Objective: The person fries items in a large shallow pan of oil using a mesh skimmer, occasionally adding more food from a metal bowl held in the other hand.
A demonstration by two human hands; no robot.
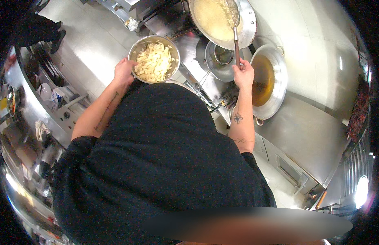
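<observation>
My left hand grips the rim of a round metal bowl at its left side. Pale yellow cut pieces, possibly potato, fill much of the bowl. In my right hand is the brown handle of a long skimmer. Its wire head lies in the foaming pale yellow liquid of a large metal wok. Under the handle stands a metal pot with a round strainer over it. Beside my right wrist, a second wide pan holds brownish oil.
A stainless counter extends right of the oil pan. Gas fittings sit at the stove's front. Behind on the left is a curved-looking steel worktop with a lower shelf of dishes. At the upper left, a person in dark clothing stands on the tiled floor.
</observation>
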